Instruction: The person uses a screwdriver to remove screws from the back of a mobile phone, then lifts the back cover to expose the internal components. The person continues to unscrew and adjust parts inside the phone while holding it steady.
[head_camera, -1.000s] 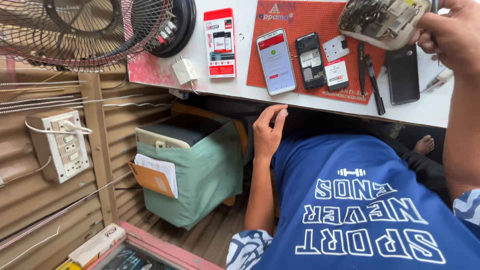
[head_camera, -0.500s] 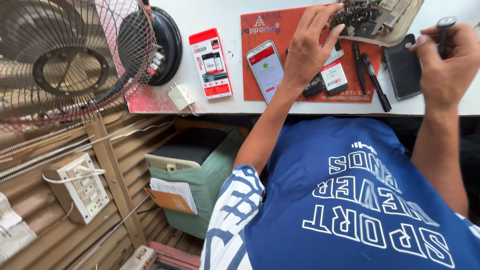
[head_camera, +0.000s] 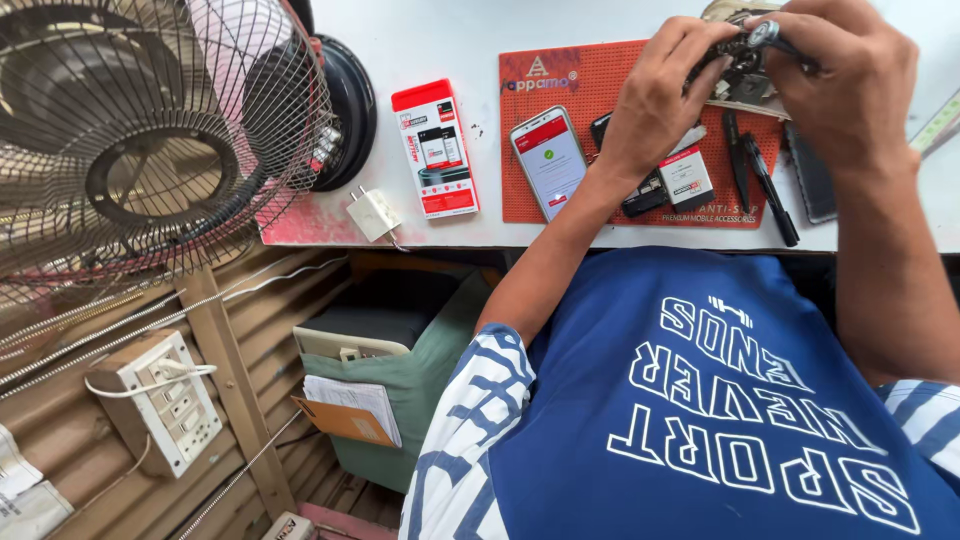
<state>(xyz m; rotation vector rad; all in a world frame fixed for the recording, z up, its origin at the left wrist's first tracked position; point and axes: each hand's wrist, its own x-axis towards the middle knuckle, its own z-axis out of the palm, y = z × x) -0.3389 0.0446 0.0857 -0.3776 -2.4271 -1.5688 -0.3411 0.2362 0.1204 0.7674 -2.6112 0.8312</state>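
**Both hands on the opened phone, tool tip going in**

Step in hand, by my read: working a small part or screw inside the opened phone (head_camera: 738, 70), which sits at the top edge of the red mat (head_camera: 530, 200) on the white table (head_camera: 440, 35), partly hidden by both hands.

Left hand (head_camera: 665, 100): fingers curled over the phone's near side, pressing and steadying it. Can't tell how tight.

Right hand (head_camera: 850, 90): fingers pinched round a thin dark tool (head_camera: 765, 35), prob. a screwdriver; its shiny end shows just above the phone. Tip contact is hidden, so can't tell if it's seated.

Nearby on the mat: a lit phone (head_camera: 550, 160) w/ white-and-red screen, a small white-and-red battery (head_camera: 685, 178) just beside the left wrist, black tweezers (head_camera: 762, 180) and a dark flat phone (head_camera: 812, 175) to the right. Off the mat: red box (head_camera: 436, 150), white charger plug (head_camera: 373, 213), big wire-cage fan (head_camera: 150, 140) at left.

Next move, as I judge it: needs the left hand to keep the phone from sliding while the right keeps the tool upright w/ light, steady pressure. Slip risk: the tip skids onto the bare board.
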